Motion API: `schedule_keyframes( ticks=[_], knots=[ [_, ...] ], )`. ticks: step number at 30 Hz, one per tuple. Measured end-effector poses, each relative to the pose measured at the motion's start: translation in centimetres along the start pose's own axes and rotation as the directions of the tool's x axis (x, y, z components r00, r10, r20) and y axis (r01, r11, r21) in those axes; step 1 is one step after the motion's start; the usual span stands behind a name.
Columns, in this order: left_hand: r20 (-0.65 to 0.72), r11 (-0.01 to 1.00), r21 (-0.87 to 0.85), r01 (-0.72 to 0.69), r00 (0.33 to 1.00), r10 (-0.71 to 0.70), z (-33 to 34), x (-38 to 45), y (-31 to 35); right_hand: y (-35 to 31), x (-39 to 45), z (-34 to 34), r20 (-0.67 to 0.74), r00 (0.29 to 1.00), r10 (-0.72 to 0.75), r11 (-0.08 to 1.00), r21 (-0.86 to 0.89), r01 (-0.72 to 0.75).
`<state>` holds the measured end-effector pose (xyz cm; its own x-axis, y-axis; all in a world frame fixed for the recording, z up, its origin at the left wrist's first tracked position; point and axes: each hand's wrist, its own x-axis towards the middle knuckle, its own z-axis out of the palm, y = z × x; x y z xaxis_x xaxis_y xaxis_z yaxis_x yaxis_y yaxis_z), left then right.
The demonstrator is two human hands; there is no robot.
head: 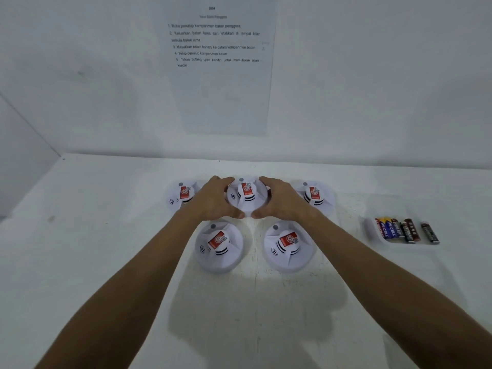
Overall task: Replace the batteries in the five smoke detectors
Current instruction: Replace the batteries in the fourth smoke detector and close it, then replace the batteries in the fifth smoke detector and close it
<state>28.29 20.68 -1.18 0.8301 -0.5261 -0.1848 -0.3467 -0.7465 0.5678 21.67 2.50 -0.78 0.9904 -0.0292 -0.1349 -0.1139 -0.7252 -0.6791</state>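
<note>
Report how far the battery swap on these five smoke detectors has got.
Done: nothing visibly; all five detectors sit face-up and closed on the table. In hand: the left hand and right hand grip the middle back detector from both sides. Left: opening it and the other four; the batteries lie untouched at the right.

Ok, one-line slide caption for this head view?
Both hands, left and right, grip the back-middle smoke detector among five on a white table; batteries wait right.

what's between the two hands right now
In the head view, the middle back-row smoke detector sits between the left hand and right hand, gripped at its rim on both sides.
</note>
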Motion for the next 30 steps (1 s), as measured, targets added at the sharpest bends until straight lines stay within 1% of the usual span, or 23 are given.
schedule_keyframes(
  ticks=[4,7,9,11,13,16,18,20,22,26,28,30],
  knots=[
    [-0.016,0.999,0.027,0.035,0.999,-0.035,-0.1,-0.1,0.6,-0.2,-0.2,0.0,-0.008,1.0,-0.005,1.0,0.018,0.005],
    [-0.051,0.998,0.065,0.017,0.999,-0.014,-0.4,-0.3,1.6,-0.6,-1.1,-0.4,-0.054,0.998,-0.016,0.999,0.041,0.019],
    [-0.09,0.997,0.058,-0.042,0.995,0.047,-0.6,-0.4,2.8,-0.5,-2.3,-1.3,-0.11,0.993,-0.036,0.997,0.062,0.044],
    [-0.092,0.99,0.052,-0.132,0.986,0.137,-0.6,-0.4,4.5,0.4,-3.5,-2.7,-0.153,0.988,-0.032,0.997,0.063,0.042],
    [-0.05,0.979,0.04,-0.202,0.978,0.204,-0.3,-0.3,6.4,1.9,-4.7,-4.3,-0.174,0.985,-0.002,0.999,0.043,0.01],
    [0.032,0.971,0.003,-0.238,0.971,0.238,0.6,0.2,8.8,4.3,-6.5,-6.8,-0.186,0.977,0.105,0.994,0.014,-0.104],
    [0.086,0.965,-0.005,-0.261,0.962,0.26,1.6,1.1,10.1,5.6,-7.0,-7.4,-0.15,0.975,0.163,0.986,-0.021,-0.168],
    [0.152,0.963,0.038,-0.268,0.954,0.259,2.7,2.3,11.0,7.0,-7.1,-7.4,-0.122,0.968,0.219,0.971,-0.068,-0.228],
    [0.225,0.954,0.117,-0.277,0.943,0.247,3.7,3.4,11.4,7.9,-7.0,-7.1,-0.114,0.963,0.246,0.962,-0.091,-0.257],
    [0.229,0.935,0.185,-0.302,0.939,0.258,4.9,4.7,11.3,8.1,-6.7,-6.5,-0.091,0.959,0.269,0.96,-0.055,-0.275],
    [0.236,0.938,0.177,-0.297,0.938,0.253,5.3,4.8,11.4,8.2,-6.5,-6.1,-0.123,0.957,0.264,0.963,-0.025,-0.269],
    [0.218,0.949,0.136,-0.286,0.943,0.253,5.3,4.4,11.6,8.5,-6.3,-6.1,-0.124,0.962,0.243,0.969,-0.013,-0.246]
  ],
)
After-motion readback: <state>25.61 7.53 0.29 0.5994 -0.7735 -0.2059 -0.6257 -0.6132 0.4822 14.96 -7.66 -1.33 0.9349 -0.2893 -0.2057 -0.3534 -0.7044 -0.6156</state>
